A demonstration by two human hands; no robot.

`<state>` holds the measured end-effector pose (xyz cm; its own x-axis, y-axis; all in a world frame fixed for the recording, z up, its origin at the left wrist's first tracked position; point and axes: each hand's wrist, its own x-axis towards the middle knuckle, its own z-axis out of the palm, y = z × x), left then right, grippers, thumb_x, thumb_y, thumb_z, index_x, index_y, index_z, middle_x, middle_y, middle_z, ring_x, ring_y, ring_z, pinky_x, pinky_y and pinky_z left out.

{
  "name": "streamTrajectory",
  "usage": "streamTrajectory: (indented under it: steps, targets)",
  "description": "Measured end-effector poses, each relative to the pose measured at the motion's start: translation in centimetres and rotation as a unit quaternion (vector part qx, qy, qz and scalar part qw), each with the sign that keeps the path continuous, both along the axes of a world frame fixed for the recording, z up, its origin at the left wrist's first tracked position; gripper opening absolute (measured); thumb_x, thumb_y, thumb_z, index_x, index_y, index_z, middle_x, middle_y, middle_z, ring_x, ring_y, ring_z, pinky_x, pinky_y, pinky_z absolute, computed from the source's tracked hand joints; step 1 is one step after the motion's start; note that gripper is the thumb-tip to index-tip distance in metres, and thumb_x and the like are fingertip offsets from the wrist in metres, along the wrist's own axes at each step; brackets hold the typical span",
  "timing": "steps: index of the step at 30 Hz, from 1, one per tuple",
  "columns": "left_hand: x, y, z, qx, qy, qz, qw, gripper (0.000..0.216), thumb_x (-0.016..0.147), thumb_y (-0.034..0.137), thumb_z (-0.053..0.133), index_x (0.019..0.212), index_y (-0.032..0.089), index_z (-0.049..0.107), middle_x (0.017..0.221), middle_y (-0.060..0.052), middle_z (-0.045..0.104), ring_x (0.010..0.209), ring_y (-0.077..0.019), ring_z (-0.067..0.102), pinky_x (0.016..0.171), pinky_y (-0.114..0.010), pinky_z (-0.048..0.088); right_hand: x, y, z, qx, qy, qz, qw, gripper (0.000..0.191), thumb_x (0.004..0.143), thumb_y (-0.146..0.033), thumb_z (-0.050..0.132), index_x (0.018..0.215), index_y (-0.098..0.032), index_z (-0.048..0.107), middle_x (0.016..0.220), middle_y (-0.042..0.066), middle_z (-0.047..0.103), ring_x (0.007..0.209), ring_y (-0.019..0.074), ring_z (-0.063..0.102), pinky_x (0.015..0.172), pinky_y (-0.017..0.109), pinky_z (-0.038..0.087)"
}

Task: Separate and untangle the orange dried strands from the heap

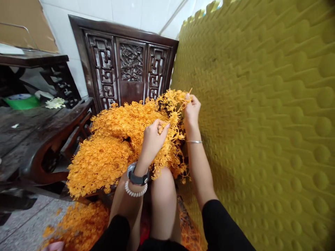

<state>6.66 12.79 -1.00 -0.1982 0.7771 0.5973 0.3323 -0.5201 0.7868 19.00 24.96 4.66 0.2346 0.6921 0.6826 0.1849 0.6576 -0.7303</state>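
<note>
A large heap of orange plastic flower pieces [112,153] is piled in front of me above my knees. My right hand [192,106] is raised at the heap's far right side, its thumb and fingers pinched on the end of an orange flower sprig [175,99] with thin, spidery petals. Lower and to the left, my left hand [155,137] is closed, thumb against bent fingers, on a part of the orange strands that hang between the two hands. Its fingertips partly hide what they grip.
A carved dark wooden chair back [132,66] stands behind the heap. To the right rises a yellow-green foam mat [256,115]. On the left, a dark wooden table [15,139] bears a green tape roll [22,101] and pale flowers [54,102]. More orange pieces [81,223] lie on the floor.
</note>
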Motion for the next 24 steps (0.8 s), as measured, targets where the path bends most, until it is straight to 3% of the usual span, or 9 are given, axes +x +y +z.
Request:
streamTrajectory:
  steps: [4,9,13,16,18,21,24]
  targets:
    - [0.4,1.6,-0.7,-0.012,-0.026,0.035,0.999,0.018,0.08,0.031,0.058,0.069,0.017,0.052,0.054,0.005,0.042,0.049,-0.0085,0.034,0.05,-0.025,0.025,-1.7,2.7,-0.4,-0.078,0.029,0.044,0.996,0.038,0.079,-0.048,0.049,0.057,-0.02,0.037,0.055,-0.005,0.032,0.052,0.0078,0.031,0.052,0.024,0.028]
    - [-0.3,3.9,-2.0,-0.053,-0.209,-0.08,0.973,0.026,0.076,0.04,0.06,0.071,0.017,0.05,0.061,0.003,0.047,0.052,-0.0083,0.041,0.051,-0.022,0.032,-3.1,3.4,-0.1,-0.157,0.01,0.124,0.98,0.031,0.083,-0.044,0.044,0.063,-0.021,0.041,0.049,-0.007,0.03,0.043,0.0065,0.023,0.044,0.022,0.022]
    - [-1.2,4.7,-2.8,-0.058,-0.234,-0.13,0.962,0.021,0.076,0.038,0.059,0.077,0.017,0.054,0.079,-0.002,0.056,0.076,-0.0125,0.056,0.068,-0.025,0.043,-3.7,2.8,-0.3,-0.183,-0.017,0.172,0.968,0.031,0.082,-0.043,0.048,0.062,-0.021,0.041,0.049,-0.007,0.028,0.041,0.006,0.02,0.042,0.023,0.017]
    - [-1.6,4.6,-2.9,-0.049,-0.267,-0.146,0.951,0.019,0.077,0.037,0.057,0.078,0.019,0.051,0.079,-0.002,0.056,0.076,-0.013,0.057,0.067,-0.025,0.044,-3.9,2.6,-0.7,-0.179,-0.015,0.158,0.971,0.032,0.082,-0.046,0.047,0.062,-0.021,0.04,0.049,-0.007,0.028,0.042,0.0064,0.02,0.043,0.023,0.018]
    - [-1.5,4.4,-2.7,-0.034,-0.26,-0.126,0.957,0.02,0.076,0.035,0.059,0.071,0.019,0.047,0.071,0.001,0.052,0.064,-0.0109,0.054,0.059,-0.024,0.042,-3.9,2.8,-1.1,-0.164,-0.007,0.13,0.978,0.035,0.082,-0.05,0.046,0.063,-0.021,0.038,0.05,-0.007,0.029,0.045,0.0072,0.023,0.045,0.023,0.021]
    - [-1.2,3.8,-2.2,-0.015,-0.171,-0.031,0.985,0.022,0.076,0.031,0.061,0.066,0.019,0.045,0.062,0.004,0.046,0.052,-0.0085,0.045,0.052,-0.023,0.036,-3.9,3.6,-1.8,-0.13,0.003,0.082,0.988,0.04,0.08,-0.056,0.044,0.061,-0.021,0.035,0.054,-0.006,0.031,0.051,0.0087,0.029,0.05,0.023,0.026]
    - [-1.2,3.0,-1.6,0.016,-0.071,0.056,0.996,0.01,0.08,0.028,0.058,0.086,0.021,0.057,0.078,0.0,0.06,0.066,-0.0128,0.053,0.064,-0.027,0.042,-3.8,4.2,-2.3,-0.1,-0.004,0.055,0.993,0.041,0.079,-0.058,0.04,0.062,-0.021,0.035,0.058,-0.004,0.035,0.057,0.0099,0.034,0.055,0.023,0.03]
